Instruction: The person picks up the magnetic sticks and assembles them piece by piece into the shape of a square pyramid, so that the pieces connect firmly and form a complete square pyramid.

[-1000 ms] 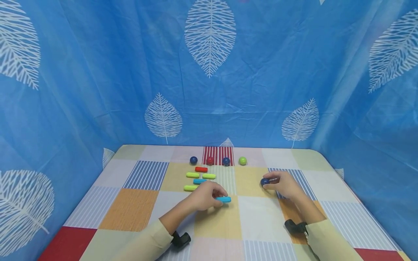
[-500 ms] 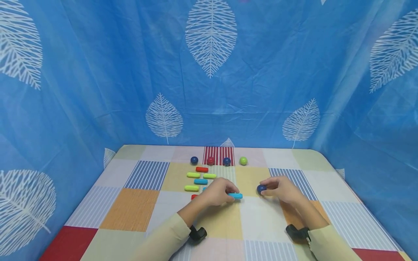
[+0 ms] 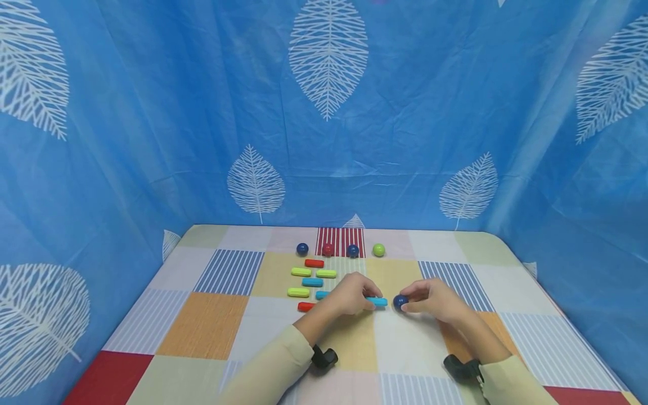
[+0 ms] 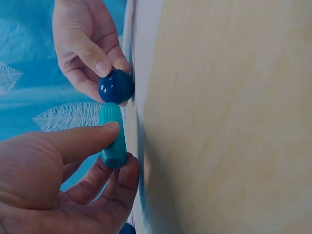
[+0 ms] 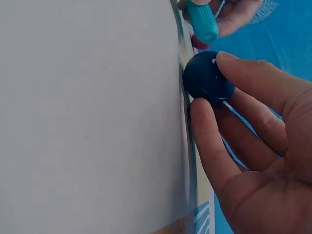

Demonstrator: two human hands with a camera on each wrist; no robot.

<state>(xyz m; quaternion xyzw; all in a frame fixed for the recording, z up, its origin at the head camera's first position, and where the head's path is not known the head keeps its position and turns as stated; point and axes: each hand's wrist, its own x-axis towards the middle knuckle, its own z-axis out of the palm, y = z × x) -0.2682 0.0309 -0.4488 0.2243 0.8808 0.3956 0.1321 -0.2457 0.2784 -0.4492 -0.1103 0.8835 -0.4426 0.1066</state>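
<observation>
My left hand (image 3: 355,293) pinches a light blue ridged plastic stick (image 4: 112,136) between thumb and fingers, close over the table. Facing it from the right, my right hand (image 3: 436,299) pinches a glossy dark blue ball (image 5: 208,77) with thumb and fingertips. In the head view a narrow gap shows between the stick's end and the ball (image 3: 400,302); in the left wrist view the two overlap. Behind and left of my left hand lie several more sticks, among them a red one (image 3: 314,263), a yellow-green one (image 3: 298,292) and a blue one (image 3: 312,282).
Along the back of the table (image 3: 202,337) sit a dark blue ball (image 3: 302,248), a red ball (image 3: 327,250), another dark blue ball (image 3: 352,251) and a green ball (image 3: 378,250). A blue curtain (image 3: 395,124) with white leaves surrounds the table's back and sides.
My left hand has carried the light blue stick to the right and slightly back. My right hand has brought the dark blue ball left and nearer, so the two pieces are now close together.
</observation>
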